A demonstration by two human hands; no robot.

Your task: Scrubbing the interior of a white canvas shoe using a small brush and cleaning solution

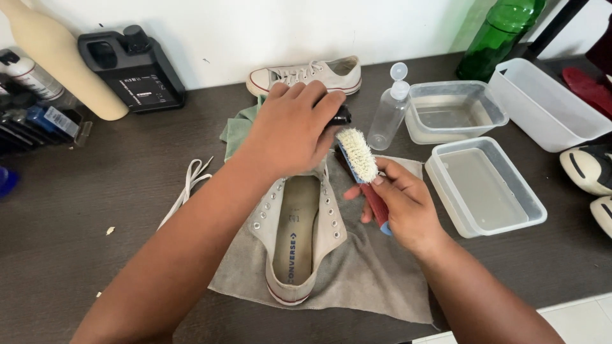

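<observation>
Unlaced off-white canvas sneaker (298, 242) lies on grey cloth (376, 274), heel toward person. Right hand (405, 207) closed around red-and-blue handle of pale-bristle scrub brush (363, 169), bristles up, just beside shoe. Left hand (290, 127) covers toe, fingers curled over small black object (341, 116); grip there cannot tell. For good scrubbing: hold shoe firm, press lightly. Farther: clear water tubs (484, 191), squeeze bottle (389, 108), second sneaker (306, 75).

The dark wood-grain surface (95, 210) carries a grey cloth (370, 280), a green cloth (237, 130), loose white laces (189, 181), a second white sneaker (306, 76), a clear squeeze bottle (387, 114), two water-filled tubs (484, 188), a black jug (137, 67) and a green bottle (497, 35).
</observation>
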